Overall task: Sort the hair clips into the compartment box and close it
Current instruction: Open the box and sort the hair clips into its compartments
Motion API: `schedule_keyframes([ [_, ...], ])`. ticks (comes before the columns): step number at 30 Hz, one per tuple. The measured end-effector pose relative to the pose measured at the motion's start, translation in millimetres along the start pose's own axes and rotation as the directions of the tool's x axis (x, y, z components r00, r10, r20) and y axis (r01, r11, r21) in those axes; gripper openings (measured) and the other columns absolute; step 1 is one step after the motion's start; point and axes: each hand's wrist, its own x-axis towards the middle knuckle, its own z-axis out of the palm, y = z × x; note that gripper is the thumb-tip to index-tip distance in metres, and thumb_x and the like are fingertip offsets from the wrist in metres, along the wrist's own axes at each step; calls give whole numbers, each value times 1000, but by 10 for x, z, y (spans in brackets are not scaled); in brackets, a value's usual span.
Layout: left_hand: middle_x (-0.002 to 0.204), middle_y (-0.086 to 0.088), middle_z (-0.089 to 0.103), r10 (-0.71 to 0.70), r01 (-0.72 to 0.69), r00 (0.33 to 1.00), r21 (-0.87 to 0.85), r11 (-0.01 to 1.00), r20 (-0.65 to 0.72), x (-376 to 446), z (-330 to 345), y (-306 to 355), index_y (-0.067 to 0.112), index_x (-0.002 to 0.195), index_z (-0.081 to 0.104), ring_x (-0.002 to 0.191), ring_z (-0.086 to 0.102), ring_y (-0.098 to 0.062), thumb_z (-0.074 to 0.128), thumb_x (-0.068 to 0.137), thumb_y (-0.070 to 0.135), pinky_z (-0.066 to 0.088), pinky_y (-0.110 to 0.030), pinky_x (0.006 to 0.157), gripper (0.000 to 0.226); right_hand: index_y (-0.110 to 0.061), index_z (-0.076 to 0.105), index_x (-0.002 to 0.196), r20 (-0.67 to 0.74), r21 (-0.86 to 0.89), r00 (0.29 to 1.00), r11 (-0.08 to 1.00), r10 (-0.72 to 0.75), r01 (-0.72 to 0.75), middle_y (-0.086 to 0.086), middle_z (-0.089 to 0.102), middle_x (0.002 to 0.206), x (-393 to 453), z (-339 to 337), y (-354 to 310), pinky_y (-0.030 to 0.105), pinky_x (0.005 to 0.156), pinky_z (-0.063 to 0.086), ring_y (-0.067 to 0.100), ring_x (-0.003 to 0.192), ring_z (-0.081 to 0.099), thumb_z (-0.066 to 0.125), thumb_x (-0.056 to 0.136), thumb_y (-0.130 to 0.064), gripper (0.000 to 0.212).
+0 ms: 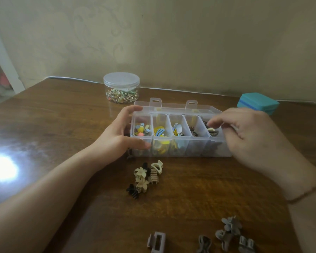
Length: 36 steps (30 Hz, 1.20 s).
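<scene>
The left hand (125, 133) grips the compartment box (179, 141) by its end; the right hand (244, 136), fingers loosely curled, hovers over the far compartment, perhaps pinching nothing.

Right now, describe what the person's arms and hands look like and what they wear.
Both forearms are bare, with no sleeves in view. The left hand shows no ring, watch or band. The right hand has a thin reddish-brown string bracelet round the wrist. No gloves, and no marks that I can make out. The nails look short and unpainted, though the picture is soft there.
</scene>
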Motion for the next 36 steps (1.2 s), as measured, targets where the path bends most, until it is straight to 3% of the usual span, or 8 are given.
schedule_keyframes([
  [4,127,15,58,0,0,1000,-2,1000,-9,1,9,-2,44,137,40,114,61,-11,83,51,30,53,-38,97,97,-25,71,102,54,116,979,975,-199,192,-12,67,101,-39,50,-237,37,86,52,9,99,59,68,82,-19,22],
  [10,121,15,64,26,-27,999,-28,999,-25,16,11,-44,45,132,45,112,64,-12,83,45,35,53,-43,97,96,-31,63,121,413,159,732,835,-541,527,-12,61,126,-149,420,-550,41,80,55,14,104,59,64,87,-20,36],
  [17,124,16,61,18,-18,1000,3,1000,-17,12,15,-15,45,135,42,109,64,-6,81,56,24,53,-41,97,91,-35,63,115,328,191,822,885,-465,424,-13,66,104,-103,351,-439,32,78,55,5,96,58,64,87,-25,29],
  [20,125,16,60,11,-11,1000,-3,1000,7,5,-6,-12,47,135,41,109,64,-5,84,50,33,54,-39,96,96,-35,61,109,80,316,967,926,-242,206,-16,66,94,-47,141,-269,17,74,48,3,84,59,69,82,-26,29],
  [23,128,14,59,3,-3,1000,-13,1000,11,-2,-7,-18,49,133,42,111,63,-9,83,46,40,54,-39,96,97,-28,63,89,-265,315,962,949,66,21,-16,63,81,11,79,-47,11,67,40,7,75,58,75,80,-18,18],
  [27,128,16,58,0,0,1000,-8,1000,13,-3,-4,-4,50,134,41,109,63,-6,82,44,42,54,-36,95,98,-27,66,91,-188,174,946,957,264,-232,-7,66,93,66,282,184,29,75,49,15,92,60,65,85,-33,9],
  [33,128,18,57,-11,11,1000,0,1000,13,-10,-5,12,49,134,41,111,61,-7,82,44,43,54,-35,95,99,-24,69,89,-302,117,951,993,68,-34,-8,68,92,47,139,69,32,84,47,17,93,61,63,89,-27,6],
  [36,125,18,59,-11,11,1000,-6,1000,7,-12,-5,2,50,133,41,110,63,-6,82,45,41,53,-40,97,97,-26,69,99,-45,278,982,942,-183,188,-14,67,96,-31,55,-243,22,79,49,7,90,61,64,85,-32,16],
])
